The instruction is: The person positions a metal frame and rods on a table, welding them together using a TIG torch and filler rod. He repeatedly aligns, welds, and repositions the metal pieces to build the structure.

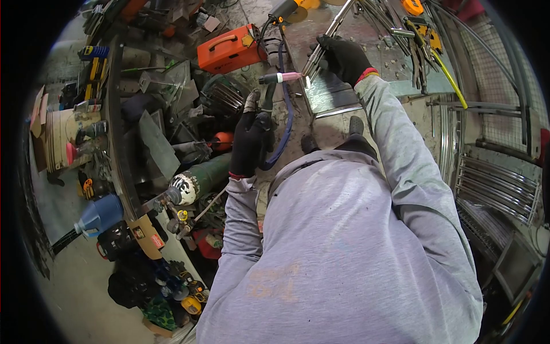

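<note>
My left hand (251, 140), in a black glove, is closed around the handle of a welding torch. The torch (281, 77) has a pink nozzle pointing right, and a blue hose (286, 123) curves down from it. My right hand (344, 59), also gloved in black, is wrapped round shiny metal tubing (331, 30) at the edge of the worktable. Just below that hand lies a reflective metal plate (329, 94) on the table corner. The torch nozzle is left of the plate, apart from the tubing.
An orange machine box (232, 49) stands behind the torch. Metal rods, tools and a yellow strip (450, 79) lie on the table (366, 28) at the right. A green gas cylinder (200, 179) lies at lower left, near a cluttered shelf and a blue jug (102, 215).
</note>
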Available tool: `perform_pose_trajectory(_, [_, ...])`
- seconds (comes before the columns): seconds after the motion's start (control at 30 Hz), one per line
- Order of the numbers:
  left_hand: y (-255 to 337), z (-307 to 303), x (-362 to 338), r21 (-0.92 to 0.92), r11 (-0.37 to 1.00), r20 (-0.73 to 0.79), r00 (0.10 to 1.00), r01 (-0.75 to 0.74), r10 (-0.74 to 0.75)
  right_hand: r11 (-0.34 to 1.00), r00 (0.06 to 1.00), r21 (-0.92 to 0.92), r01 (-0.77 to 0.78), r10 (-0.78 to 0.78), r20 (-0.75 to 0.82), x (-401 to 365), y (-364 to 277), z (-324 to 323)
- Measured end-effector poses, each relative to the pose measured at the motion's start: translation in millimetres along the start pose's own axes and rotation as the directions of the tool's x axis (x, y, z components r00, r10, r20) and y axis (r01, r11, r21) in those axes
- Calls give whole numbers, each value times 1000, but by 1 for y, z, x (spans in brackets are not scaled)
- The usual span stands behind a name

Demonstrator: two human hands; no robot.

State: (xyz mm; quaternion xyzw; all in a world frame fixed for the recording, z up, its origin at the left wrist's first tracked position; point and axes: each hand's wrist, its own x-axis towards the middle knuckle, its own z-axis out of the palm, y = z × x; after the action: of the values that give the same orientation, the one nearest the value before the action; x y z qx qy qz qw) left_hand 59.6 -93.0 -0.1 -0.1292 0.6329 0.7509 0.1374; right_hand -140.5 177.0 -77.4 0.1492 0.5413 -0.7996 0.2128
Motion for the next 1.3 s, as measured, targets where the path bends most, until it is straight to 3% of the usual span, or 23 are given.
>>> perform_pose_trajectory(0.07, [-1, -1, 0, 3, 1000, -2, 1000, -8, 8, 999, 1000, 42, -3, 3, -3, 9, 7, -5])
perform_pose_trajectory(0.1, [-1, -2, 0, 11, 1000, 0, 1000, -8, 8, 963, 984, -202, 176, -165, 72, 34, 25, -21])
perform_pose_trajectory(0.13, [-1, -2, 0, 18, 1000, 1, 1000, -7, 7, 838, 935, -416, 354, -303, 185, 38, 27, -22])
perform_pose_trajectory(0.17, [-2, -3, 0, 19, 1000, 1, 1000, -7, 7, 838, 935, -415, 354, -303, 186, 41, 28, -25])
perform_pose_trajectory(0.23, [-5, -3, 0, -1, 1000, 4, 1000, -23, 23, 943, 989, -297, 148, -135, 64, 24, 14, -13])
perform_pose_trajectory(0.27, [-6, -3, 0, -1, 1000, 3, 1000, -23, 23, 943, 989, -298, 148, -135, 65, 22, 13, -10])
perform_pose_trajectory(0.33, [-4, 1, -3, 52, 998, -24, 999, -45, 46, 907, 972, -350, 235, -209, 110, 29, 18, -12])
perform_pose_trajectory(0.47, [-1, 8, -8, 146, 987, -59, 995, -65, 75, 936, 971, -267, 227, -195, 142, 33, 22, -15])
perform_pose_trajectory(0.57, [-3, 6, -9, 221, 970, -47, 992, -104, 117, 840, 929, -400, 368, -316, 192, 36, 26, -17])
perform_pose_trajectory(0.63, [-19, 0, -5, 149, 987, -49, 996, -67, 75, 985, 988, -107, 138, -144, -52, -2, 3, 6])
perform_pose_trajectory(0.67, [-28, -4, -3, 113, 992, -49, 997, -48, 54, 985, 988, -107, 138, -144, -51, -3, 2, 1])
perform_pose_trajectory(0.7, [-36, -8, -2, 77, 997, -49, 998, -30, 33, 649, 865, -594, 476, -467, 184, 1, 4, -9])
perform_pose_trajectory(0.73, [-42, -11, -1, 41, 999, -48, 999, -11, 13, 10, 648, -768, 641, -544, 534, 9, 10, -21])
perform_pose_trajectory(0.77, [-45, -12, -1, 4, 1000, -47, 999, 8, -7, 780, 862, -369, 505, -444, 243, 63, 46, -38])
perform_pose_trajectory(0.8, [-45, -8, -2, 4, 1000, -48, 999, 6, -6, 780, 862, -369, 506, -444, 245, 66, 48, -38])
perform_pose_trajectory(0.83, [-47, -1, -6, 336, 891, -87, 932, -306, 353, 838, 872, -254, 483, -433, 230, 68, 50, -39])
perform_pose_trajectory(0.87, [-47, 3, -10, 625, 587, -2, 751, -514, 660, 882, 882, -134, 451, -418, 217, 70, 52, -41])
perform_pose_trajectory(1.1, [-92, -26, -20, 806, 483, -110, 715, -342, 691, 861, 887, -233, 452, -405, 222, 59, 43, -36])
perform_pose_trajectory(1.13, [-84, -17, -23, 355, 879, -365, 819, -318, 443, 878, 918, -283, 386, -337, 208, 55, 38, -34])
perform_pose_trajectory(1.17, [-78, -11, -25, -231, 952, -425, 901, -203, 89, 888, 945, -332, 318, -268, 189, 50, 33, -33])
perform_pose_trajectory(1.2, [-87, -15, -22, -236, 950, -427, 900, -205, 88, 886, 945, -337, 318, -266, 192, 43, 26, -28])
perform_pose_trajectory(1.27, [-125, -32, -14, -239, 933, -431, 890, -270, 147, 967, 992, -226, 113, -97, 84, 25, 10, -15])
perform_pose_trajectory(1.3, [-144, -40, -13, -244, 931, -433, 889, -272, 147, 966, 992, -232, 114, -97, 85, 12, 2, -10])
